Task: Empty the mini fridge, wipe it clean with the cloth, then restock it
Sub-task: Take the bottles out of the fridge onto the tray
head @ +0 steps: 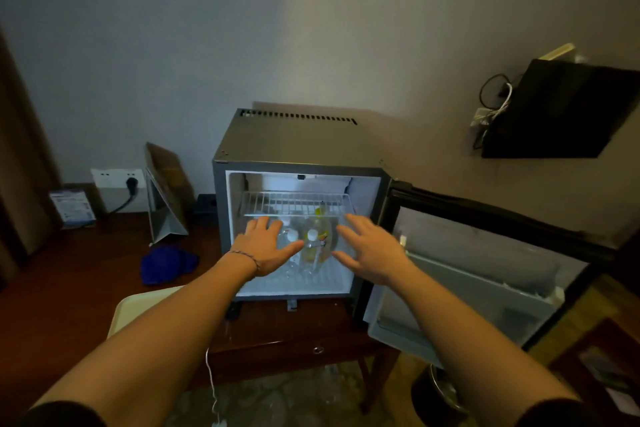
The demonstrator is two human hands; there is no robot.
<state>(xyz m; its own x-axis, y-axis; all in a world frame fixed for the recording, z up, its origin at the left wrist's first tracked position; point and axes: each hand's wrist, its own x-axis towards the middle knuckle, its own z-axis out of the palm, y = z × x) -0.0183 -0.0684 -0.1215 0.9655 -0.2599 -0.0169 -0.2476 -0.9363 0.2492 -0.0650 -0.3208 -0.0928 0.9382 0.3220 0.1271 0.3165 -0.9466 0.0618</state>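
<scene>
While my left hand point(265, 246) and right hand point(369, 251) reach empty, fingers spread, bottles point(313, 246) stand under the mini fridge's point(298, 146) wire shelf point(298, 203); likely light, slick plastic, best gripped mid-body.

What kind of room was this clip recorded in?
Probably a hotel guest room. A compact mini fridge stocked with drink bottles stands on a dark wooden desk, a folded card stand sits beside it, and a wall-mounted black screen hangs on the plain wall.
</scene>
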